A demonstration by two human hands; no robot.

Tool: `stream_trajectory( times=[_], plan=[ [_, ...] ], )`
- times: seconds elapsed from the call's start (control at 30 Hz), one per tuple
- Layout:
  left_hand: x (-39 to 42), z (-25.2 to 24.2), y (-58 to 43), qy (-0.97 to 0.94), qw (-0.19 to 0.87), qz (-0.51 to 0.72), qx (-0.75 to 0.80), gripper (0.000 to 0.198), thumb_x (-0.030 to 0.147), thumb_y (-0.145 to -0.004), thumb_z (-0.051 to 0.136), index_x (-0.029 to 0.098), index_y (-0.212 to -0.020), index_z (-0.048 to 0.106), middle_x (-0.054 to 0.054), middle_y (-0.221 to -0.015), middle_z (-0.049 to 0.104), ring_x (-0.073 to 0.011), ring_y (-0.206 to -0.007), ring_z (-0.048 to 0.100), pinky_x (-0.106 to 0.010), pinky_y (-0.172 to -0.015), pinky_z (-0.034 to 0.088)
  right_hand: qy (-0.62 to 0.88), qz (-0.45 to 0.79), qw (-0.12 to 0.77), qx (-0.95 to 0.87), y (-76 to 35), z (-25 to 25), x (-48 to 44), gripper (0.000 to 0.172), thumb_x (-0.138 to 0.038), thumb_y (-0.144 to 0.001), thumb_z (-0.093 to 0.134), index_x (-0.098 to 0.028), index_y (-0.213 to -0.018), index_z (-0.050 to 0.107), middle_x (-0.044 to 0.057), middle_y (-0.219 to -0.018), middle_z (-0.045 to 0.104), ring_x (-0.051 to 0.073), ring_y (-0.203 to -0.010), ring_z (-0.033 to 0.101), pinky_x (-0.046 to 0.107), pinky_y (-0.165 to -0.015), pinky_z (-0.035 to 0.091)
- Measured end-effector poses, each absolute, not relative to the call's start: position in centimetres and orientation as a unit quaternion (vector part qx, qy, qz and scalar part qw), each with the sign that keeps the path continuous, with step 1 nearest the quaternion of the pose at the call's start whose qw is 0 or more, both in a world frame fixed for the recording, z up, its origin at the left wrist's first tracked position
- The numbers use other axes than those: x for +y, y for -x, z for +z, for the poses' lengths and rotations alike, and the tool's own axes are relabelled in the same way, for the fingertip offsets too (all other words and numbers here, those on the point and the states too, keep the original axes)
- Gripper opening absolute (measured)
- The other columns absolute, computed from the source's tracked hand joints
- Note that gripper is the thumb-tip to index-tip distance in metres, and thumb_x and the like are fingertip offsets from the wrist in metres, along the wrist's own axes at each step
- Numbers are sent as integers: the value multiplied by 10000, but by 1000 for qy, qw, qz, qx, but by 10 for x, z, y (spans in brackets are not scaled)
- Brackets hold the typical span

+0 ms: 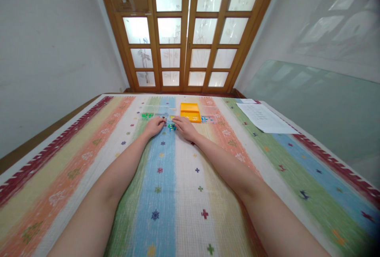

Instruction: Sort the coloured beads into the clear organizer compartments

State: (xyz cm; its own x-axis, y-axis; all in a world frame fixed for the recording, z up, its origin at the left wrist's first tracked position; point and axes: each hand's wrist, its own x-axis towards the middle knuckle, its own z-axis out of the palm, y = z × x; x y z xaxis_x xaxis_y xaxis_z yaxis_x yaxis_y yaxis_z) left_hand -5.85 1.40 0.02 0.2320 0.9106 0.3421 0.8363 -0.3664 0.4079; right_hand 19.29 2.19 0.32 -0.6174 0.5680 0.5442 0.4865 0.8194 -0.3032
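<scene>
My left hand (pixel 155 126) is at the far part of the table, its fingers curled together in a pinch beside a clear box with small green pieces (pixel 147 116). Whatever sits between those fingertips is too small to make out. Just to the right, my right hand (pixel 184 127) bends inward with its fingers pressed together, in front of an opened orange plastic case (pixel 190 108). Between both hands lies a little pile of blue and green pieces (pixel 171 127). Small blue pieces (pixel 207 119) rest in a clear container right of the case.
A striped, patterned tablecloth (pixel 160 217) covers the table. White printed sheets (pixel 264 118) lie at the right. Beyond the table stand wooden doors with glass panes (pixel 185 43), and a greenish glass panel (pixel 320 110) leans by the right wall.
</scene>
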Motion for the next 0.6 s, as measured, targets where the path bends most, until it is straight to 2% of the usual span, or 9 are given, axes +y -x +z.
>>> stream_trajectory(
  times=[0.27,0.6],
  plan=[
    [12,1,59,-778,72,273,561,293,289,-960,530,236,-1080,792,-69,-1071,736,-239,-996,664,-365,-923,521,427,34,416,-802,-221,11,45,440,-316,-1093,375,-214,-1381,692,112,-1440,644,266,-1338,569,460,-1178,411],
    [6,8,53,-802,67,252,537,266,299,-959,555,234,-1052,795,-62,-989,713,-227,-912,652,-353,-879,513,490,19,404,-772,-236,-1,63,432,-280,-1083,372,-170,-1319,716,127,-1386,675,266,-1281,597,435,-1141,417]
  ],
)
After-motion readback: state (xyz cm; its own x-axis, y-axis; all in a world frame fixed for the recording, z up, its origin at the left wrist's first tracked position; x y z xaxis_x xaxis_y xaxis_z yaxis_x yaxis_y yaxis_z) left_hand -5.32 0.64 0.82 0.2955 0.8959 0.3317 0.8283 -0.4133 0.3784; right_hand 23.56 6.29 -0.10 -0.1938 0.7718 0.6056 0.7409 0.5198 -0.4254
